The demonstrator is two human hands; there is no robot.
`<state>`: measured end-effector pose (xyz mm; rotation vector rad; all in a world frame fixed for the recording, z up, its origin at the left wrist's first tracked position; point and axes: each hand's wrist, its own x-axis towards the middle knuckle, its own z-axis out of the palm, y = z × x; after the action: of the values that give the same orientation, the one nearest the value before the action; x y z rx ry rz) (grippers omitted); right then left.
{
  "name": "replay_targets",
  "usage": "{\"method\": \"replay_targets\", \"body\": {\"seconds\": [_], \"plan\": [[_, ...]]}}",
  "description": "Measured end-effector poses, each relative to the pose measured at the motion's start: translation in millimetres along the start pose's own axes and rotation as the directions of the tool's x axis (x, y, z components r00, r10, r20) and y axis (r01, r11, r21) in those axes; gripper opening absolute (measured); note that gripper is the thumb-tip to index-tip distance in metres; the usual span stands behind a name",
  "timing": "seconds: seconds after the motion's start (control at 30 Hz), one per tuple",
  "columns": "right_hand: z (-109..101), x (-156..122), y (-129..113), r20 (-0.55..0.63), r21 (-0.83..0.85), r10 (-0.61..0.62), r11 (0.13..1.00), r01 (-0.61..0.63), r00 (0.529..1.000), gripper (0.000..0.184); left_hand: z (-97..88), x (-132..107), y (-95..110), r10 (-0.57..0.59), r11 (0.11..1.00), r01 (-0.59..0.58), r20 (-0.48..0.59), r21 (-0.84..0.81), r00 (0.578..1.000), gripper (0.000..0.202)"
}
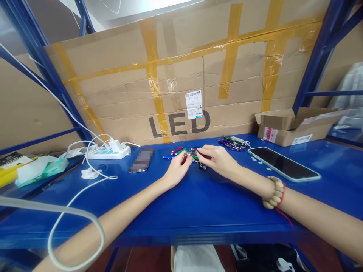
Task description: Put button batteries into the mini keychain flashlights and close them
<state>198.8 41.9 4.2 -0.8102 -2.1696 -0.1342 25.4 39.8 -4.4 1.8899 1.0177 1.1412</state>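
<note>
Both my hands meet at the middle of the blue shelf top. My left hand is closed in a pinch on a small red cylindrical key-ring piece. My right hand is closed too, its fingers pinching a green carabiner clip right beside the red piece. A small metal part lies on the surface under my right hand. Several more coloured pieces lie just behind my hands. A beaded bracelet sits on my right wrist.
Another cluster of purple and green clips lies at the back right. A phone lies face up to the right, a second phone to the left. A white power strip with cables, a tissue pack, an open cardboard box and a large cardboard sheet surround the area.
</note>
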Motion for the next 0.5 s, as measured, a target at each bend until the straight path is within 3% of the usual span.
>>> {"method": "replay_targets", "body": {"seconds": [0.1,0.2,0.5], "plan": [[0.2,0.2,-3.8,-0.036,0.021,-0.020,1.000,0.020,0.999,0.031,-0.1,0.7,-2.6,0.084,0.982,-0.100,0.104,0.159,0.991,0.029],[1.6,0.6,-7.6,-0.019,0.026,-0.045,0.999,0.045,0.999,0.031,-0.3,1.3,-6.2,0.120,0.954,-0.146,0.114,0.261,0.986,0.029],[4.0,0.8,-4.0,0.040,-0.001,-0.040,0.999,0.040,0.998,0.030,0.2,0.8,-8.0,0.062,0.905,-0.094,0.091,0.416,0.994,0.028]]}}
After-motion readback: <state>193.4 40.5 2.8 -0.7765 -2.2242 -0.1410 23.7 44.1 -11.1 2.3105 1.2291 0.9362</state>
